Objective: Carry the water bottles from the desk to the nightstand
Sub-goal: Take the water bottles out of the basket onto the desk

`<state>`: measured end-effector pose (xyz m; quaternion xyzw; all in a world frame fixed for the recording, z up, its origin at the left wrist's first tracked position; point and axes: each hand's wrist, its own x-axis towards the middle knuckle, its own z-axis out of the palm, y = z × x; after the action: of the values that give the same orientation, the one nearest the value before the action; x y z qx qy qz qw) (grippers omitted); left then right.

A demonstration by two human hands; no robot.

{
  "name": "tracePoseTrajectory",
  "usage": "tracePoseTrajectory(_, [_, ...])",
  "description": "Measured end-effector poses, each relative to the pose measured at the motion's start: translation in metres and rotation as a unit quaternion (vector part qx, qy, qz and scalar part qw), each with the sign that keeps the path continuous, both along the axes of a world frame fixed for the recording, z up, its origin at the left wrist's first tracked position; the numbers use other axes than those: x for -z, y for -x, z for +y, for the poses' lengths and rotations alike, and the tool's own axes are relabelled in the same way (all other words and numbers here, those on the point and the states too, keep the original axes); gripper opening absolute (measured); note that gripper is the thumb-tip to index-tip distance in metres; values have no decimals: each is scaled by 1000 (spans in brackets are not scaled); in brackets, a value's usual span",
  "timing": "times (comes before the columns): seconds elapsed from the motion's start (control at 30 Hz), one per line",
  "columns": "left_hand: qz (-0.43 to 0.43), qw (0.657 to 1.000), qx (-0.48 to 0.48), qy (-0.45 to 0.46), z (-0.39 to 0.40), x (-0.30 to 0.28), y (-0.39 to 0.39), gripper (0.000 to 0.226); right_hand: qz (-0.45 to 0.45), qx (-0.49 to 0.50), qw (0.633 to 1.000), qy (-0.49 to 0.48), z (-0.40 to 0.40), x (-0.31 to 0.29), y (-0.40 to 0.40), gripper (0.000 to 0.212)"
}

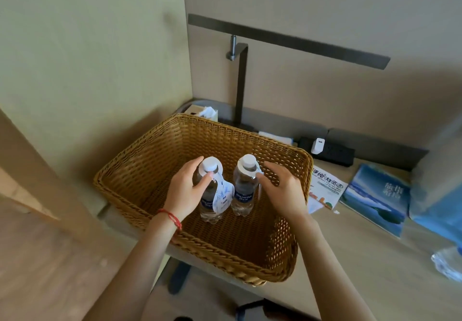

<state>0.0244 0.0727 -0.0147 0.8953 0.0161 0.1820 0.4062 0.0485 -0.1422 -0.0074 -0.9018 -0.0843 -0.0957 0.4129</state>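
Note:
Two clear water bottles with white caps and blue labels stand upright inside a woven wicker basket [160,150] on the desk [375,283]. My left hand [187,190] wraps around the upper part of the left bottle [212,208], which carries a white paper tag on its neck. My right hand [282,190] is at the neck of the right bottle [242,193]; its fingertips touch the tag there, with fingers spread and no full grip visible.
A dark desk lamp [241,83] stands behind the basket, by a tissue box [202,112]. A power strip with a white charger [325,149] lies at the back. Brochures [375,198] lie to the right, with a crumpled plastic bottle [448,263] at the right edge. Wooden floor lies left.

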Motion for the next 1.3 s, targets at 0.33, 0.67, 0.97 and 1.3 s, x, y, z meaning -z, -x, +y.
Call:
tracePoseTrajectory(0.33, [59, 987, 73, 133, 16, 20, -40, 41, 64, -64, 994, -55, 20, 10, -46, 48])
tracePoseTrajectory(0.67, [68, 981, 116, 142, 23, 18, -45, 38, 60, -79, 990, -103, 20, 13, -50, 33])
tracePoseTrajectory(0.97, [32, 986, 118, 116, 20, 15, -42, 35, 31, -66, 993, -95, 21, 18, -45, 37])
tracePoseTrajectory(1.3, [-44, 990, 78, 112, 17, 8, -37, 34, -10, -19, 992, -122, 21, 10, -37, 31])
